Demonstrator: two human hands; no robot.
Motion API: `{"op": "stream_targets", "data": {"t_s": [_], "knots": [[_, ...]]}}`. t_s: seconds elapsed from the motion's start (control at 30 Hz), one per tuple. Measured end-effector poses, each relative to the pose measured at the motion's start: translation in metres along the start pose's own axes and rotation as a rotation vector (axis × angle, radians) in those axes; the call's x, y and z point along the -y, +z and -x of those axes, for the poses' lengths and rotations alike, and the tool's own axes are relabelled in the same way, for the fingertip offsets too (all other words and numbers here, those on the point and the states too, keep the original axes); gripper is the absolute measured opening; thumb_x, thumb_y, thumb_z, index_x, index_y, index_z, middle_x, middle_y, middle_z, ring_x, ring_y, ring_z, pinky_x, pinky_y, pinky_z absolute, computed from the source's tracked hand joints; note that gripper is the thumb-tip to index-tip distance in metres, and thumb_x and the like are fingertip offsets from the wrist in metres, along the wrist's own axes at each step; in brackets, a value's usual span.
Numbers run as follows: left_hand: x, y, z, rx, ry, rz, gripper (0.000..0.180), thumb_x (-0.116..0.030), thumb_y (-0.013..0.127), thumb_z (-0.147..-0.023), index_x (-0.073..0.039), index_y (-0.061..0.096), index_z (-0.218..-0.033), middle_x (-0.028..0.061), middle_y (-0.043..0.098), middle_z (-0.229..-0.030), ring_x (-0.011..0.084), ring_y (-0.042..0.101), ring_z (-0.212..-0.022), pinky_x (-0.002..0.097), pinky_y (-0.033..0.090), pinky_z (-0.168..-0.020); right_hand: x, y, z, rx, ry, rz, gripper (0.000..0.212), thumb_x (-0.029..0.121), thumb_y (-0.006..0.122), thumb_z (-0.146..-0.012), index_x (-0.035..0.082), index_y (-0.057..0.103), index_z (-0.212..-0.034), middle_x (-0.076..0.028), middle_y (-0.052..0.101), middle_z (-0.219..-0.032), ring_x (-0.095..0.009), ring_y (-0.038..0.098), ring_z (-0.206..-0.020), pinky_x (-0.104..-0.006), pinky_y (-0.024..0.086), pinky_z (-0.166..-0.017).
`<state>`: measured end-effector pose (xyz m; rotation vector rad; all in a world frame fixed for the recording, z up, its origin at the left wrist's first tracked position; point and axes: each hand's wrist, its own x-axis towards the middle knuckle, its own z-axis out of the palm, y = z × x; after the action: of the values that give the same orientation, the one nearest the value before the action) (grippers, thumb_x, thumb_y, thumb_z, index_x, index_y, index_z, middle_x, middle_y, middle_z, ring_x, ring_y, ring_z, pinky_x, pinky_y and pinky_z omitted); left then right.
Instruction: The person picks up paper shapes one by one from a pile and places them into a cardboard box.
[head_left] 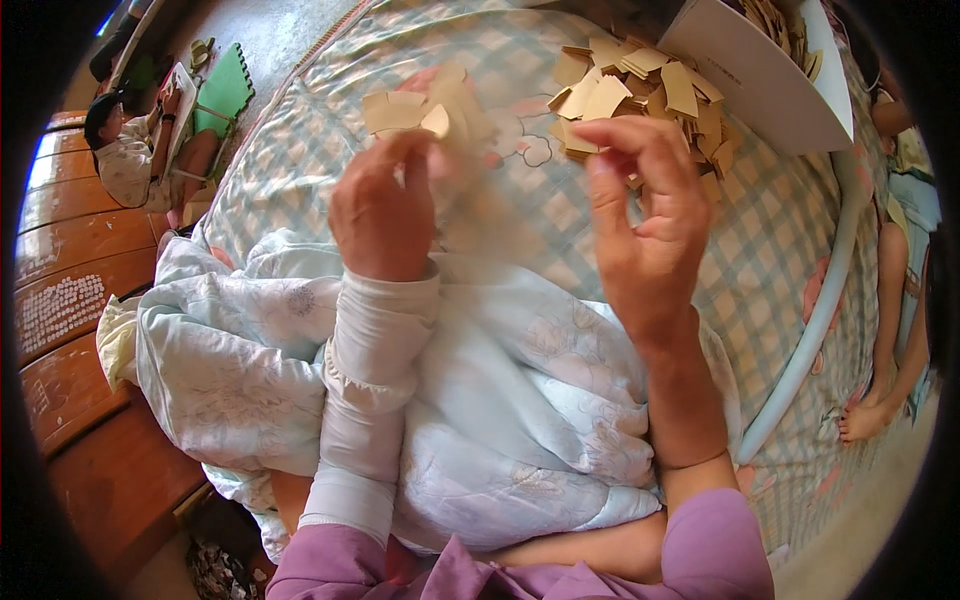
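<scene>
My left hand (385, 210), its forearm in a pale sleeve, is closed in a pinch at a small tan cardboard piece (435, 121). Just beyond it lies a small group of cardboard pieces (393, 110) on the checked bedspread (540, 220). A tan shape beside that group is smeared by motion. To the right, my right hand (655, 235) is raised with thumb and fingers curved and apart, nothing visible between them. Past its fingers spreads a large loose pile of tan cardboard pieces (690, 100), partly hidden by the hand.
A white box (760, 75) holding more cardboard pieces stands at the far right. A pale blue quilt (520, 400) covers my lap. A light blue padded tube (810, 340) curves along the right. One person sits at the far left; another person's bare legs (890, 330) show at right.
</scene>
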<state>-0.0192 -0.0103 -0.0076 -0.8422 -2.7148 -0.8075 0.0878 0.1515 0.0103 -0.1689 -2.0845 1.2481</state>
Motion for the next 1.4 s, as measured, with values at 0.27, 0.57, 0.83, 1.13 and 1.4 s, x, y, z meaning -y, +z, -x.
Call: {"op": "stream_targets", "data": {"t_s": [0.27, 0.57, 0.83, 1.13, 1.4], "knots": [[-0.027, -0.014, 0.010, -0.019, -0.189, 0.773, 0.019, -0.012, 0.051, -0.092, -0.001, 0.056, -0.106, -0.0008, 0.055, -0.078, 0.0038, 0.044, -0.063, 0.0171, 0.037, -0.057, 0.010, 0.018, 0.010, 0.267, 0.335, -0.282, 0.016, 0.005, 0.059, -0.085, 0.003, 0.058, -0.101, -0.002, 0.057, -0.098, -0.008, 0.053, -0.080, -0.0210, 0.045, -0.070], [-0.038, -0.009, 0.012, 0.257, -0.014, 0.892, 0.020, -0.001, 0.058, -0.085, 0.000, 0.052, -0.105, 0.0030, 0.053, -0.093, 0.0109, 0.054, -0.086, 0.0250, 0.046, -0.078, 0.002, 0.015, 0.008, 0.152, 0.577, -0.692, 0.014, 0.002, 0.059, -0.085, 0.000, 0.056, -0.099, -0.002, 0.059, -0.090, -0.006, 0.056, -0.081, -0.0199, 0.047, -0.072], [-0.040, -0.008, 0.013, 0.133, -0.215, 1.068, 0.012, 0.007, 0.060, -0.081, 0.002, 0.058, -0.091, 0.0048, 0.063, -0.089, 0.0095, 0.059, -0.085, 0.0219, 0.047, -0.077, 0.009, 0.014, 0.005, 0.181, 0.503, -0.614, 0.017, -0.001, 0.060, -0.084, -0.001, 0.056, -0.100, -0.002, 0.060, -0.091, -0.007, 0.057, -0.084, -0.0199, 0.047, -0.079], [-0.040, -0.011, 0.015, 0.086, -0.027, 0.674, 0.013, 0.009, 0.056, -0.083, 0.005, 0.057, -0.096, 0.0075, 0.061, -0.091, 0.0124, 0.058, -0.085, 0.0240, 0.048, -0.077, 0.016, 0.019, 0.009, 0.107, 0.493, -0.554, 0.013, -0.001, 0.060, -0.084, -0.002, 0.058, -0.097, -0.003, 0.061, -0.089, -0.008, 0.058, -0.079, -0.0204, 0.049, -0.075], [-0.050, -0.002, 0.020, -0.100, -0.016, 0.823, 0.012, 0.008, 0.060, -0.078, 0.001, 0.057, -0.088, 0.0069, 0.059, -0.086, 0.0127, 0.059, -0.079, 0.0232, 0.047, -0.072, 0.015, 0.019, 0.014, 0.025, 0.165, -0.105, 0.008, 0.000, 0.060, -0.085, -0.001, 0.060, -0.093, -0.002, 0.062, -0.086, -0.006, 0.057, -0.076, -0.0190, 0.047, -0.070]]}}
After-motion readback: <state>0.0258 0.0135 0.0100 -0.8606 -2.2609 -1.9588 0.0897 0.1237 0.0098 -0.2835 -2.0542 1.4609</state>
